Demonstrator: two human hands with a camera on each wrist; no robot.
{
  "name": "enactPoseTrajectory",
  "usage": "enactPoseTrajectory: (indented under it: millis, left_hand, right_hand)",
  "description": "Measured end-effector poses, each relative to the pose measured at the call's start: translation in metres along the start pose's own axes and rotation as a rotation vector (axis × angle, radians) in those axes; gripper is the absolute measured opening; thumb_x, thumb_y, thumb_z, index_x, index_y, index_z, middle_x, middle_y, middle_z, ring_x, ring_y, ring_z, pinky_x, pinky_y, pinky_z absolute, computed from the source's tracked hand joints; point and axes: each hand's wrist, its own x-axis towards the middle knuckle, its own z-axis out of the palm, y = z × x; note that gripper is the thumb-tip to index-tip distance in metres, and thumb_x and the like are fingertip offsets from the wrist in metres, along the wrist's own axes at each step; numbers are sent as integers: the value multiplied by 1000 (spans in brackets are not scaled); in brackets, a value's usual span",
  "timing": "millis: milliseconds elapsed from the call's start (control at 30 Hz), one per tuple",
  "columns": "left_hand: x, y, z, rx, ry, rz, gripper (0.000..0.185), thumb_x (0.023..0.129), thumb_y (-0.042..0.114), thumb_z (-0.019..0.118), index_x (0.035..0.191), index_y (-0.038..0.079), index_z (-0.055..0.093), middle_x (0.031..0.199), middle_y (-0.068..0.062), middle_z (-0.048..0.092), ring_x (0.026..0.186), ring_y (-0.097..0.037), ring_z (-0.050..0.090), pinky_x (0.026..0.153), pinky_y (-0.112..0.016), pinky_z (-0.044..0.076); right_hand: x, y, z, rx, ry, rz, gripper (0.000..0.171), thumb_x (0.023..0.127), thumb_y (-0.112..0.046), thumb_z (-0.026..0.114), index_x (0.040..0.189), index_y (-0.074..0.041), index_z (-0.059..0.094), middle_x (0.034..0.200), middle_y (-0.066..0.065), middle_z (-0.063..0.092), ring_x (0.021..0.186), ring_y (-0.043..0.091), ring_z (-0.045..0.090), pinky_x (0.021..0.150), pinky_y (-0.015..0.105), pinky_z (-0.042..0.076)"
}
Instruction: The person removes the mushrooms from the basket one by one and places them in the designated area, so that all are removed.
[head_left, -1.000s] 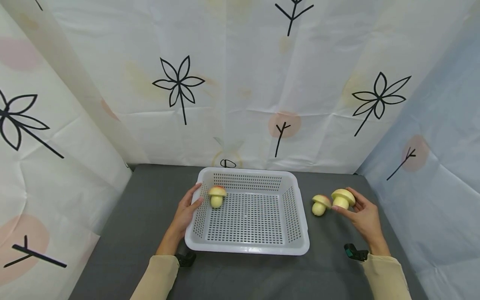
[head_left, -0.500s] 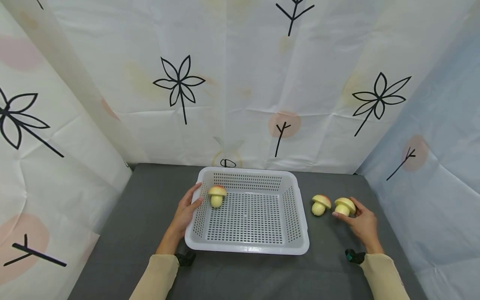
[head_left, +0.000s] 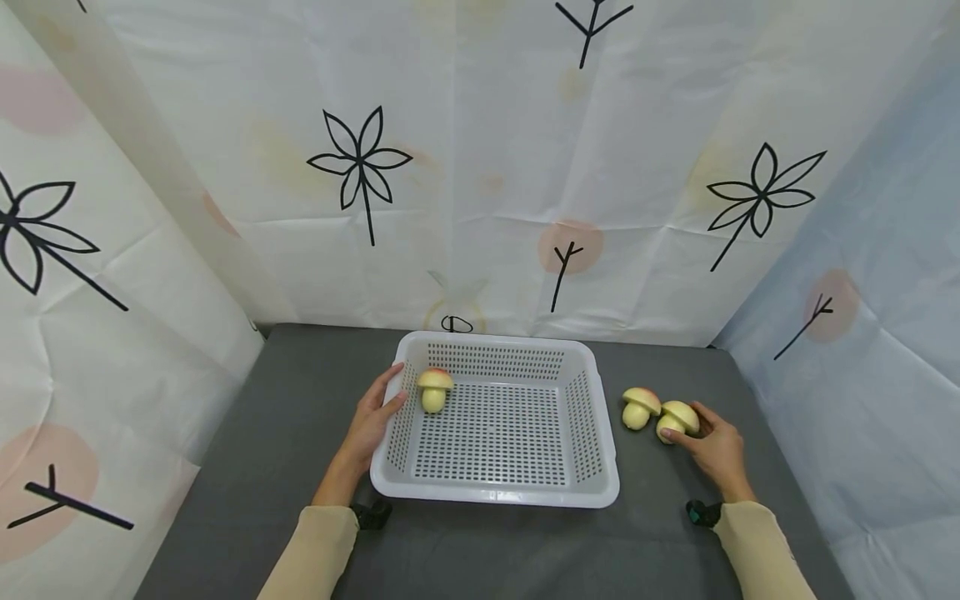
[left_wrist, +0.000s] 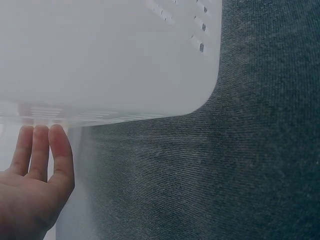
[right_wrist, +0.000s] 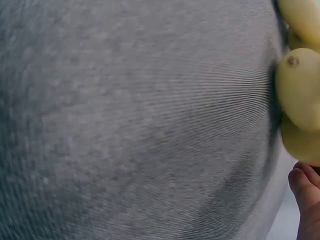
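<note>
A toy mushroom (head_left: 434, 390) with a yellow cap blushed red sits upright in the left part of a white perforated plastic basket (head_left: 495, 497). My left hand (head_left: 375, 421) grips the basket's left rim, thumb over the edge; the left wrist view shows the fingertips (left_wrist: 57, 137) at its outer wall. To the right of the basket, a second toy mushroom (head_left: 641, 407) lies tilted on the cloth. Right beside it, my right hand (head_left: 716, 450) holds a third mushroom (head_left: 681, 414) between thumb and fingers, stem tilted down-left. Its pale stem (right_wrist: 300, 92) shows in the right wrist view.
Dark grey cloth (head_left: 525, 554) covers the table. Pale printed fabric (head_left: 480, 167) hangs along the back and both sides. Black wrist cameras (head_left: 371, 515) are worn on both wrists.
My right hand has lowered the third mushroom toward the cloth and shifted it slightly left beside the second one, tilting it. The left hand and basket stay in place.
</note>
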Motion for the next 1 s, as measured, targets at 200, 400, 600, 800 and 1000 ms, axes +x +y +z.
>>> enactPoseTrajectory:
  millis: [200,400,600,800,1000]
  left_hand:
    - [0,0,0,-12,-2,-4,57,106,18,56,158,25,35,165,2,26,135,-43,45,99,-64,44]
    - [0,1,0,-13,0,-7,57,106,18,56,158,25,35,165,2,26,134,-44,46,98,-64,45]
    - [0,0,0,-16,-7,-6,56,106,18,56,158,25,35,165,1,25,134,-47,45,97,-64,45]
    - [-1,2,0,-17,-11,-8,57,106,19,56,159,25,34,165,0,25,135,-46,45,98,-64,45]
    - [-1,2,0,-23,-7,-4,55,106,18,56,158,25,36,165,1,27,135,-45,45,100,-66,42]
  right_hand:
    - [0,2,4,-5,3,8,84,89,-18,81,149,17,32,144,42,40,131,53,43,101,58,41]
    - [3,1,5,-18,13,3,83,91,-19,79,148,17,33,142,42,42,129,54,45,101,60,41]
    - [7,1,6,-17,24,-11,81,89,-16,80,147,18,35,141,42,42,129,54,45,100,60,42]
    - [9,-1,5,6,8,-13,83,89,-15,80,147,19,32,143,43,40,131,55,43,101,59,41]
    - [8,-2,2,20,0,4,85,90,-17,80,150,17,31,147,41,37,134,54,41,104,58,40]
